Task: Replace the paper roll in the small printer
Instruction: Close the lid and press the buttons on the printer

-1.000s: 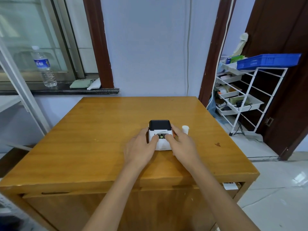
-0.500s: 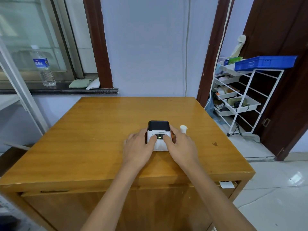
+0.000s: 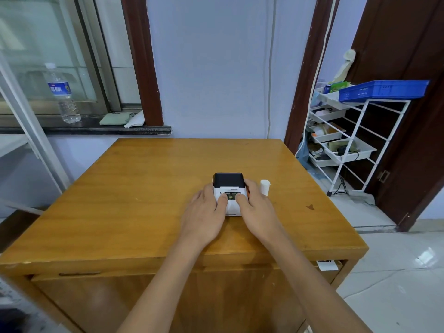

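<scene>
A small printer (image 3: 229,186), white body with a black lid at its far end, sits on the wooden table (image 3: 144,200). The lid looks closed. My left hand (image 3: 204,212) grips its left side and my right hand (image 3: 258,210) grips its right side. Both thumbs rest on the white top, either side of the small lit display. A white paper roll (image 3: 265,187) stands upright on the table just right of my right hand, apart from the printer.
A white wire rack (image 3: 348,145) with trays and a blue basket (image 3: 384,90) stands to the right of the table by a dark door. A water bottle (image 3: 62,92) and folded cloths rest on the window ledge at far left.
Both hands stay clasped on the printer with thumbs near the display. The view has shifted slightly; nothing on the table has visibly moved.
</scene>
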Demonstrator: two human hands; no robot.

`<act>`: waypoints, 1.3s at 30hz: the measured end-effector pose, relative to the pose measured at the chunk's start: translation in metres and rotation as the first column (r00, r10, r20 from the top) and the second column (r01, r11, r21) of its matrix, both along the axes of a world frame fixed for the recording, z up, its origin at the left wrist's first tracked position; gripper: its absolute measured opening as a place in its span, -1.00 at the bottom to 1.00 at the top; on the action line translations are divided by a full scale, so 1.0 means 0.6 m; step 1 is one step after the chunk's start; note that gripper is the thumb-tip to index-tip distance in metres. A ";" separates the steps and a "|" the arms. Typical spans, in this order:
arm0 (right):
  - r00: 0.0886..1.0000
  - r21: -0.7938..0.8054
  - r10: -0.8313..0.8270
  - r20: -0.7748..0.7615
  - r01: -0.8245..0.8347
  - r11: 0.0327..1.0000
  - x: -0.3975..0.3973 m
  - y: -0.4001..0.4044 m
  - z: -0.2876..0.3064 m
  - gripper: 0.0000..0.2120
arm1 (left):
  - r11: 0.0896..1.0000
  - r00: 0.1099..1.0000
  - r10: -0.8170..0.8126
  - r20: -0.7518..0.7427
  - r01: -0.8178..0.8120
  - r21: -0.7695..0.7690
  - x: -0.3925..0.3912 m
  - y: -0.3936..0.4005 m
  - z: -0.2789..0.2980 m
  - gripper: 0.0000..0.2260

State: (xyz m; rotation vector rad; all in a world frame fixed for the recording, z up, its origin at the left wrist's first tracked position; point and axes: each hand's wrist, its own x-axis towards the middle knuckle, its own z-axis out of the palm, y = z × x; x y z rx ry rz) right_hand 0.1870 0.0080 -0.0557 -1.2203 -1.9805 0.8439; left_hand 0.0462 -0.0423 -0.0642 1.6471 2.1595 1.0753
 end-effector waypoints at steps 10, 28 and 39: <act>0.998 -0.004 -0.009 0.059 0.009 1.000 -0.010 0.004 -0.003 -0.61 | 1.000 0.999 0.003 -0.054 -0.002 0.015 0.001 -0.001 -0.003 -0.76; 0.987 0.035 -0.149 0.059 0.147 0.988 -0.028 0.004 0.003 -0.84 | 1.000 0.998 0.014 -0.054 -0.015 -0.012 0.006 0.000 0.001 -0.71; 0.993 -0.014 -0.060 0.106 0.062 0.998 -0.023 -0.006 0.007 -0.42 | 0.999 1.000 0.009 0.025 -0.008 -0.036 0.002 -0.008 0.011 -0.62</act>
